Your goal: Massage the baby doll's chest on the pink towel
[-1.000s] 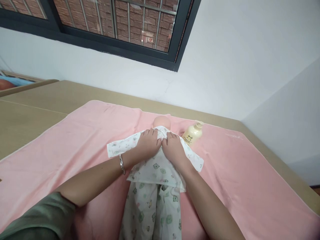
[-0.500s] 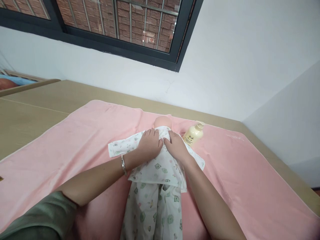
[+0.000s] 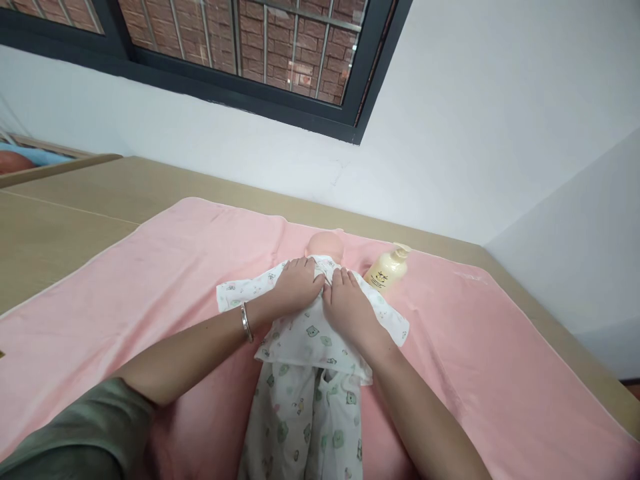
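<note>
A baby doll [image 3: 325,247] lies stretched out in the middle, dressed in a white printed shirt [image 3: 310,337] with its sleeves spread to both sides. Matching printed trousers [image 3: 295,413] run toward me. My left hand [image 3: 299,285] rests flat on the upper part of the shirt, fingers pointing at the head. Beside it my right hand [image 3: 347,303] lies flat on the same cloth, fingers extended. The two thumbs come close together at the middle, where the shirt wrinkles. Only the rounded crown of the head shows. A silver bangle circles my left wrist.
Under the doll spreads a pink blanket [image 3: 480,340] on a wooden surface [image 3: 90,200]. A cream pump bottle [image 3: 387,268] leans by the right sleeve. Behind are a white wall [image 3: 450,133] and a dark-framed window [image 3: 320,113]. Something blue [image 3: 45,157] shows at the far left.
My right hand has shifted left and slightly toward me, closer to my left hand. The shirt between the hands is more wrinkled near the collar. My left hand has barely moved.
</note>
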A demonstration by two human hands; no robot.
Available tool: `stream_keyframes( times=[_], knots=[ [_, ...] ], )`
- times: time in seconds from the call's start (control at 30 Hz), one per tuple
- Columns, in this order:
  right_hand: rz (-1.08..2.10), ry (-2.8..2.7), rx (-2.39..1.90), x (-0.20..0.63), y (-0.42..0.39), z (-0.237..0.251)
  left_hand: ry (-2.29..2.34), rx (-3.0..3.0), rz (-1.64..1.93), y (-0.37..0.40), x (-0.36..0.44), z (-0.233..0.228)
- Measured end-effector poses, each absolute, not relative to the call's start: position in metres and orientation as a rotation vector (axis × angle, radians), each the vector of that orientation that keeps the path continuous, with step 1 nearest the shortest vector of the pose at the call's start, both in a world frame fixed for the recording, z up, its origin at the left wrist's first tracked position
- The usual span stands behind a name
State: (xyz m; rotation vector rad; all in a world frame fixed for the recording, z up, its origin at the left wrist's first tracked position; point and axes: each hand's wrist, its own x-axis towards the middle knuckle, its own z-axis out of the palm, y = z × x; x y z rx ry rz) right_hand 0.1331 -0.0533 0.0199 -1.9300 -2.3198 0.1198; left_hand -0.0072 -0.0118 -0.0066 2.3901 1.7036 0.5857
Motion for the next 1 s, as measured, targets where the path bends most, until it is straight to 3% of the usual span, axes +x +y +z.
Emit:
stream_keyframes(
  times=[0.3,0.6,1.0],
  knots=[
    [0.363,-2.219,-1.855,0.162,-0.015,0.005,1.834,2.591,0.699,-0.046,0.013,-0.018],
    [0.215,-2.211,-1.945,0.143,-0.035,0.013,1.726,2.477,0.706,-0.023,0.0,-0.013],
    [0.314,-2.132,-1.814,0.155,-0.022,0.015,1.876,2.657,0.698,-0.043,0.011,-0.022]
  ],
)
